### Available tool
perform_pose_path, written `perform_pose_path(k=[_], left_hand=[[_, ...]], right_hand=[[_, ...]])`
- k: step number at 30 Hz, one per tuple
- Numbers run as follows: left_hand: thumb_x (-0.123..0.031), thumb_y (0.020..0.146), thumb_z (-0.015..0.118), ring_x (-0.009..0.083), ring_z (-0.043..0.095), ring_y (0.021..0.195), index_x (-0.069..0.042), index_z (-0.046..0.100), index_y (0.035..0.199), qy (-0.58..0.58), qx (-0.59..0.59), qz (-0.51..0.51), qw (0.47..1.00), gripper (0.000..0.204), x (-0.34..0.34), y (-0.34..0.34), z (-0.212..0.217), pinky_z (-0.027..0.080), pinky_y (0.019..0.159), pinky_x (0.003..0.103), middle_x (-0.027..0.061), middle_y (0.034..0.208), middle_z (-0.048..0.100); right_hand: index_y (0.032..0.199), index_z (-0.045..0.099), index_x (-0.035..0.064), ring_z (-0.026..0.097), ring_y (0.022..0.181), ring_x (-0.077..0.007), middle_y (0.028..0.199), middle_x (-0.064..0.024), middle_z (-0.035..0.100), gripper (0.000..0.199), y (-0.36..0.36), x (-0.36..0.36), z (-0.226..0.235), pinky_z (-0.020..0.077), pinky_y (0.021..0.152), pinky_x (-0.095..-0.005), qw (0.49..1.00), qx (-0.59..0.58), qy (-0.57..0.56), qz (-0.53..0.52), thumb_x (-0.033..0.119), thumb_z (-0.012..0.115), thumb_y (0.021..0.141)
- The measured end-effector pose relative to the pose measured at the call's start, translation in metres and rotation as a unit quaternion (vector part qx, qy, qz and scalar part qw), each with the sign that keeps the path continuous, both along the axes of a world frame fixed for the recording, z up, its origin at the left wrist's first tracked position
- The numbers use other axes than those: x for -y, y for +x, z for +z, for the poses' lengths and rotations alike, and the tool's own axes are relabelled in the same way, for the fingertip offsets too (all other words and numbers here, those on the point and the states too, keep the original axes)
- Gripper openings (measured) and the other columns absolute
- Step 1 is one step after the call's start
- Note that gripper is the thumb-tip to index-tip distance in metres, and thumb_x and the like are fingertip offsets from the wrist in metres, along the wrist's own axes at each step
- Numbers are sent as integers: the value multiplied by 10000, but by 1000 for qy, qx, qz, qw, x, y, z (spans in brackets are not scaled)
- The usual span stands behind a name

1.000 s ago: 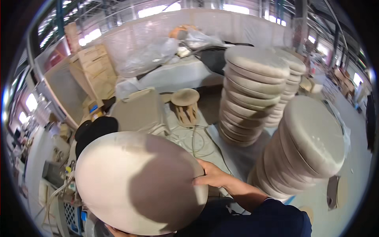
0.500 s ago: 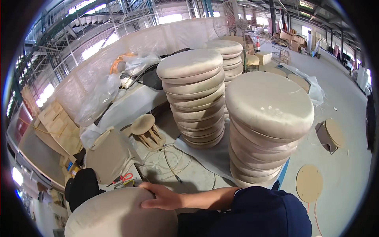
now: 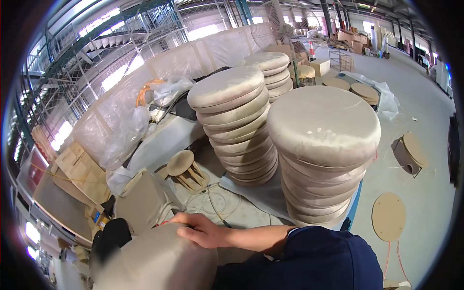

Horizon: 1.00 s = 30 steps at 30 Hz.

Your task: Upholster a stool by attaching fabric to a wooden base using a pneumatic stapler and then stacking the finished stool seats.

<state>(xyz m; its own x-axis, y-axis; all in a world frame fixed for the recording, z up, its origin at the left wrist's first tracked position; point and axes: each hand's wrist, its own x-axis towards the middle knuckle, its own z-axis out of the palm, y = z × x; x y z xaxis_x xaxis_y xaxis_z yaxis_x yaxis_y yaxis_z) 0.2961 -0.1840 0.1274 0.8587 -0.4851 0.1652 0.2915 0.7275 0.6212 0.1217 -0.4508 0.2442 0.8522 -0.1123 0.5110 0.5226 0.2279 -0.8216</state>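
Beige velvet-like cushions are towering in a near stack (image 3: 323,159) at three o'clock of the frame's middle, with a second stack (image 3: 234,128) rising at twelve o'clock and a third stack (image 3: 270,72) beyond. At seven o'clock, a round padded seat cushion (image 3: 154,261) is lying low against the person's body. One hand (image 3: 200,231), which side is hard to tell, is resting flat on its top edge, fingers spread wide, pressing rather than clasping. It is looking bulky yet fairly light, soft on top and probably stiff beneath; gripping under opposite rims seems safest. A small wooden stool frame (image 3: 186,169) is standing at ten o'clock.
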Motion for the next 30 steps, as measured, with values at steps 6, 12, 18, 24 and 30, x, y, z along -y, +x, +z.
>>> perform_pose_path(k=[6, 12, 18, 24, 30], left_hand=[[-610, 1071, 548, 338, 566, 1345, -46, 541, 1392, -22, 28, -45, 998, 649, 5, -1, 9, 364, 1252, 515, 164, 1429, 596], [-608, 1084, 520, 332, 597, 1312, -39, 596, 1335, -21, 10, -77, 997, 627, -17, -28, -14, 379, 1245, 507, 167, 1378, 637], [-606, 1098, 492, 326, 627, 1279, -31, 650, 1278, -7, -55, -92, 994, 623, -64, -84, -60, 393, 1238, 500, 170, 1326, 677], [-604, 1111, 464, 320, 657, 1247, -24, 705, 1221, -41, -58, -53, 996, 638, -107, -120, -81, 407, 1231, 493, 172, 1274, 718], [-602, 1125, 436, 314, 688, 1214, -16, 759, 1164, -127, 34, 187, 973, 670, -193, -197, -96, 421, 1224, 485, 175, 1222, 759]], right_hand=[[1197, 671, 16, 533, 735, -74, 821, 6, 586, 292, -4, -2, -2, 454, 696, -294, 995, 75, -44, -41, 278, 565, 1124], [1171, 659, -28, 628, 768, -259, 811, -136, 620, 307, 19, -10, -14, 481, 728, -391, 964, 181, -91, -172, 262, 593, 1094], [1102, 660, -13, 632, 774, -331, 815, -148, 612, 265, -1, -4, -7, 484, 725, -427, 977, 142, -109, -115, 228, 551, 1101], [1121, 670, -17, 645, 795, -218, 902, -94, 652, 316, 21, -35, -36, 503, 722, -387, 977, 175, -109, -43, 245, 493, 1120], [1047, 696, -39, 707, 1026, -283, 1054, -166, 728, 484, 66, -63, -74, 557, 941, -402, 978, 126, -142, -87, 262, 342, 1181]])
